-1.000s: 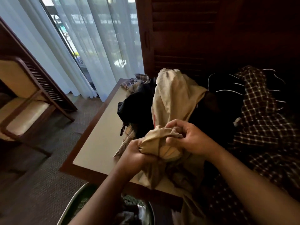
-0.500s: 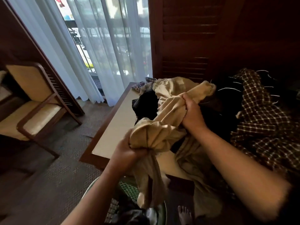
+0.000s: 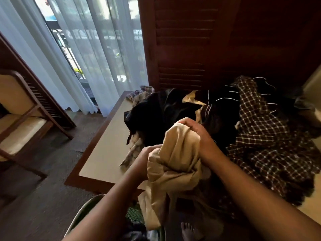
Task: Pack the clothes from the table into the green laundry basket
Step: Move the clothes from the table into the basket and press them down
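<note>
A beige garment (image 3: 173,162) is bunched between both hands above the table's near edge. My left hand (image 3: 145,157) grips its left side and my right hand (image 3: 199,134) clamps its top. Its lower end hangs down over the green laundry basket (image 3: 81,213), whose rim shows at the bottom beneath my left forearm. On the table (image 3: 104,145) lie a black garment (image 3: 161,112), a dark piece with white stripes (image 3: 222,105) and a brown checked shirt (image 3: 264,136).
A wooden louvred panel (image 3: 182,49) stands behind the table. White curtains (image 3: 86,49) hang at the left. A wooden chair with a cream cushion (image 3: 20,122) sits on the floor at the far left. A bare foot (image 3: 187,230) shows beside the basket.
The beige garment has come off the pile. My right hand pulled it back toward me and both hands bunched it closer together above the basket.
</note>
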A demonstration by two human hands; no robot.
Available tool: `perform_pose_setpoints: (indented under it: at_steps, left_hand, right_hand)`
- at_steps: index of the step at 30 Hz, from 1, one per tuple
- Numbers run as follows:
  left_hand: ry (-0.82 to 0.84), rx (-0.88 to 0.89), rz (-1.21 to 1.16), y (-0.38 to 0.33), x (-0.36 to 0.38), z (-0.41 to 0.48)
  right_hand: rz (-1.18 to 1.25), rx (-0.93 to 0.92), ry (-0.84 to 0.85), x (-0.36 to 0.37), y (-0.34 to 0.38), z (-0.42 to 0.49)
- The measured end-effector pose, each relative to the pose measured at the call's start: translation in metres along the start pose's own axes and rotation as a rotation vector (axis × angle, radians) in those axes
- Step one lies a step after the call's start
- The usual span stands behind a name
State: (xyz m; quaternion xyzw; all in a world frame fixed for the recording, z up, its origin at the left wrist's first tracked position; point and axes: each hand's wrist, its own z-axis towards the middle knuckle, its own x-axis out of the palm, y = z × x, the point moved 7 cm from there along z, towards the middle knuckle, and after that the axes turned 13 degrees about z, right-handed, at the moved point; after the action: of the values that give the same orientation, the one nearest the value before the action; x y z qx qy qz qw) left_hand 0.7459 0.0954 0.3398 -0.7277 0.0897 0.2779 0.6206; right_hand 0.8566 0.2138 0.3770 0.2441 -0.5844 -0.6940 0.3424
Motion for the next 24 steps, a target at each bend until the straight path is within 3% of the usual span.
perform_pose_setpoints:
  at_steps: [1, 3, 6, 9, 11, 13, 15, 18, 22, 24]
  left_hand:
    - [0.005, 0.021, 0.083, 0.005, 0.002, 0.001]
    - [-0.079, -0.05, 0.009, 0.019, -0.003, -0.002]
    - [-0.218, -0.191, -0.156, 0.038, -0.014, -0.02]
    - [-0.354, -0.326, -0.135, 0.054, -0.025, -0.033]
    - [-0.393, -0.304, -0.152, 0.056, -0.028, -0.028]
    - [-0.436, -0.199, -0.061, 0.053, -0.033, -0.022]
    - [-0.478, -0.184, -0.006, 0.055, -0.038, -0.019]
    - [-0.529, -0.235, 0.046, 0.07, -0.042, -0.017]
    - [-0.574, -0.311, 0.079, 0.085, -0.036, -0.012]
    - [-0.574, -0.33, 0.113, 0.094, -0.03, -0.009]
  right_hand:
    - [-0.032, -0.041, 0.007, -0.006, 0.0, 0.001]
    - [-0.13, -0.077, 0.04, -0.019, -0.005, 0.003]
    - [-0.684, -0.08, 0.045, -0.057, -0.034, 0.007]
    - [-1.096, 0.174, 0.096, -0.103, -0.073, 0.013]
    - [-1.178, 0.404, 0.11, -0.124, -0.096, 0.014]
    - [-1.161, 0.471, 0.086, -0.124, -0.105, 0.018]
    - [-0.991, 0.306, -0.045, -0.106, -0.088, 0.023]
    - [-0.552, 0.032, -0.26, -0.078, -0.038, 0.001]
    - [-0.098, 0.075, -0.146, -0.053, -0.018, -0.035]
    - [-0.053, 0.134, -0.19, -0.06, -0.026, -0.04]
